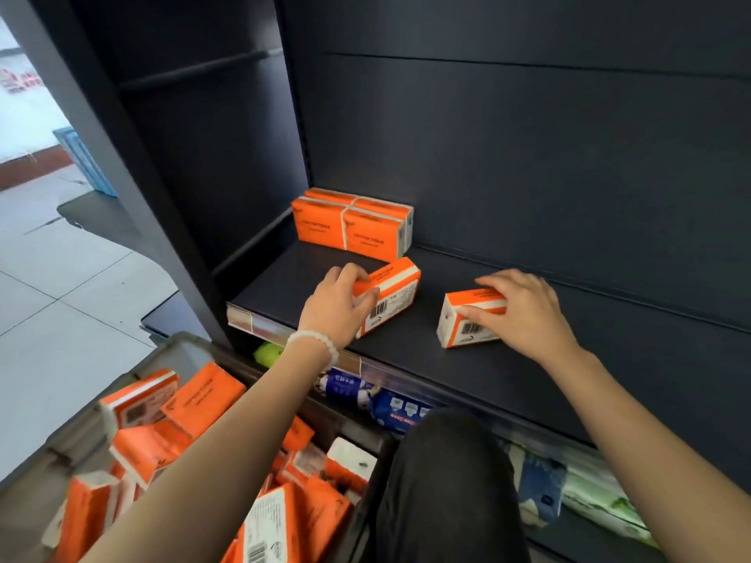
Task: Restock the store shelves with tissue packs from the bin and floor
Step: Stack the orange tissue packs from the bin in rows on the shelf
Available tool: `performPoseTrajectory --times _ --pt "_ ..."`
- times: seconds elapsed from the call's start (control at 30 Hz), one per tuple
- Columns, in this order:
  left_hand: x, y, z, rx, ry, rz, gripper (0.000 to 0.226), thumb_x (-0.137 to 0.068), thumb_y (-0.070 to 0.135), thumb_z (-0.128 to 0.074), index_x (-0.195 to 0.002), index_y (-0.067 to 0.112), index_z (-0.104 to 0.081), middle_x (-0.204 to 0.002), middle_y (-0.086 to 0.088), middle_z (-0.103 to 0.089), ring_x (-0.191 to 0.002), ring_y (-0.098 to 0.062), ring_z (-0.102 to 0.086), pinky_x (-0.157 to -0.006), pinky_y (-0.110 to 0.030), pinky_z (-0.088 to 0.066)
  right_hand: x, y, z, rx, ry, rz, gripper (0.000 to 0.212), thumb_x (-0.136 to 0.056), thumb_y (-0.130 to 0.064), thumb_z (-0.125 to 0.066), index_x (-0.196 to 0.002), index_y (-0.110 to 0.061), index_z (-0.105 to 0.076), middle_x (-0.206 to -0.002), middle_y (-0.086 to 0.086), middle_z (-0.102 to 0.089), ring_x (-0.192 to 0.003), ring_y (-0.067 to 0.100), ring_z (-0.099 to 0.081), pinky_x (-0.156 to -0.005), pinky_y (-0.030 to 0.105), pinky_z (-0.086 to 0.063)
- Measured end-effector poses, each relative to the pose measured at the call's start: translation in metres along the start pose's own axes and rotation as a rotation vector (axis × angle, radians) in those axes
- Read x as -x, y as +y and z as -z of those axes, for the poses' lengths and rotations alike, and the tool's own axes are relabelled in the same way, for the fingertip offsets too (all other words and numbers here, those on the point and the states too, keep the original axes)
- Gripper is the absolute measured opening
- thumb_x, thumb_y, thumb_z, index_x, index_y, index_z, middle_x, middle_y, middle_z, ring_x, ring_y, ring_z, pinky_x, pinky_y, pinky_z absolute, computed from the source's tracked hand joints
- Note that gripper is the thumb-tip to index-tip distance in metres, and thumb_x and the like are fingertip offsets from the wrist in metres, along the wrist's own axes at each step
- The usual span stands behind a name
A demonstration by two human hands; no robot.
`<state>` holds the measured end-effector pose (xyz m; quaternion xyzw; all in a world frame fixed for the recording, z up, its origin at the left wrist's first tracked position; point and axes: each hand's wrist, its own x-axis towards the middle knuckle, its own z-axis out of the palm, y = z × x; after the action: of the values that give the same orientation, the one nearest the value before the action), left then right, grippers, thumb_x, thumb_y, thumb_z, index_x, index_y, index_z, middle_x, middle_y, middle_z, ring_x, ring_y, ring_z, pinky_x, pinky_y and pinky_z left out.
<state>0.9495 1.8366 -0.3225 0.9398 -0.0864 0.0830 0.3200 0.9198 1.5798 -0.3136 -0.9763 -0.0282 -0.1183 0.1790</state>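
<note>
Head view: placing two orange-and-white plastic-wrapped tissue packs on the dark metal shelf point(508, 371).
Left hand point(339, 304) grips one pack point(392, 296); right hand point(524, 312) grips another point(467, 319). Next: slide both toward 11 o'clock, beside the stacked orange packs point(351, 223).

- Left hand point(339, 306) grips a pack point(392, 296) on the shelf point(508, 371).
- Right hand point(524, 312) grips another pack point(467, 321) at its 3 o'clock.
- Bin point(179, 351) at 7 o'clock.
</note>
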Motion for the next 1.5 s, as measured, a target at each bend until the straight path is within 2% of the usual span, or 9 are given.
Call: performPoseTrajectory --times 0.17,0.37,0.6,0.8,0.97,1.1,1.23,1.33,1.5 --pt "-0.009 0.015 -0.005 -0.100 -0.111 0.014 0.037 -0.093 0.034 -0.050 -0.129 0.031 -0.048 -0.128 -0.004 -0.041 -0.106 -0.026 -0.053 -0.088 -0.038 -0.047 0.009 0.005 0.005 0.018 0.096 -0.083 0.061 -0.075 -0.061 -0.063 -0.124 -0.024 -0.058 -0.128 -0.003 -0.048 -0.122 0.019 -0.039 -0.102 0.041 -0.029" --pt "-0.018 0.031 -0.014 -0.127 -0.155 0.008 0.034 -0.094 0.040 -0.047 -0.125 0.029 -0.053 -0.131 -0.001 -0.039 -0.109 -0.026 -0.053 -0.090 -0.037 -0.046 0.011 0.007 0.006 -0.028 0.035 -0.054 0.052 -0.084 -0.056 -0.056 -0.124 -0.024 -0.060 -0.126 -0.003 -0.051 -0.118 0.017 -0.037 -0.098 0.036 -0.035" --pt "-0.032 0.022 -0.010 -0.227 -0.260 -0.204 0.038 -0.096 0.042 -0.044 -0.126 0.022 -0.054 -0.151 0.009 -0.032 -0.140 -0.015 -0.023 -0.112 -0.038 -0.025 -0.003 0.010 0.001 -0.217 -0.042 -0.087 0.046 -0.089 -0.045 -0.056 -0.124 -0.016 -0.058 -0.127 -0.003 -0.046 -0.124 0.013 -0.033 -0.099 0.026 -0.028" --pt "-0.037 0.024 -0.010 -0.329 -0.331 -0.312 0.042 -0.095 0.051 -0.039 -0.130 0.031 -0.051 -0.148 0.012 -0.034 -0.133 -0.015 -0.026 -0.110 -0.039 -0.021 -0.016 0.010 -0.002 -0.415 -0.044 -0.169 0.026 -0.086 -0.041 -0.062 -0.100 -0.019 -0.060 -0.110 -0.006 -0.044 -0.101 0.007 -0.046 -0.073 0.012 -0.032" --pt "-0.035 0.019 -0.016 -0.356 -0.263 -0.294 0.051 -0.092 0.061 -0.031 -0.128 0.032 -0.052 -0.138 0.010 -0.040 -0.120 -0.016 -0.031 -0.105 -0.038 -0.026 -0.012 0.015 -0.011 -0.396 -0.078 -0.108 0.038 -0.086 -0.042 -0.061 -0.120 -0.024 -0.059 -0.114 -0.008 -0.038 -0.114 0.006 -0.033 -0.094 0.021 -0.028" --pt "-0.031 0.020 -0.018 -0.378 -0.180 -0.291 0.077 -0.075 0.072 -0.011 -0.122 0.031 -0.056 -0.130 0.009 -0.046 -0.115 -0.017 -0.036 -0.103 -0.037 -0.027 -0.011 0.014 -0.019 -0.347 -0.042 -0.091 0.031 -0.083 -0.044 -0.064 -0.106 -0.024 -0.064 -0.113 -0.009 -0.041 -0.118 0.009 -0.027 -0.101 0.027 -0.027" --pt "-0.026 0.029 -0.031 -0.435 -0.026 -0.173 0.078 -0.074 0.071 -0.011 -0.113 0.027 -0.062 -0.118 0.001 -0.053 -0.110 -0.025 -0.043 -0.105 -0.045 -0.027 -0.017 0.012 -0.017 -0.418 -0.050 -0.090 0.023 -0.082 -0.042 -0.066 -0.088 -0.020 -0.066 -0.112 -0.009 -0.040 -0.114 0.003 -0.025 -0.097 0.024 -0.026" --pt "-0.026 0.041 -0.038 -0.436 -0.044 -0.121 0.081 -0.072 0.073 -0.010 -0.112 0.025 -0.062 -0.119 -0.001 -0.050 -0.111 -0.027 -0.041 -0.108 -0.048 -0.025 -0.021 0.010 -0.014 -0.432 -0.076 -0.083 0.018 -0.081 -0.044 -0.066 -0.084 -0.026 -0.066 -0.120 -0.010 -0.040 -0.120 0.005 -0.022 -0.104 0.030 -0.027" --pt "-0.039 0.035 -0.032 -0.303 -0.106 -0.221 0.046 -0.091 0.057 -0.036 -0.109 0.023 -0.062 -0.135 0.005 -0.045 -0.132 -0.023 -0.029 -0.114 -0.050 -0.010 -0.022 0.004 -0.013 -0.331 -0.094 -0.210 0.029 -0.081 -0.051 -0.062 -0.102 -0.031 -0.063 -0.144 -0.003 -0.029 -0.137 0.019 -0.013 -0.114 0.050 -0.015"
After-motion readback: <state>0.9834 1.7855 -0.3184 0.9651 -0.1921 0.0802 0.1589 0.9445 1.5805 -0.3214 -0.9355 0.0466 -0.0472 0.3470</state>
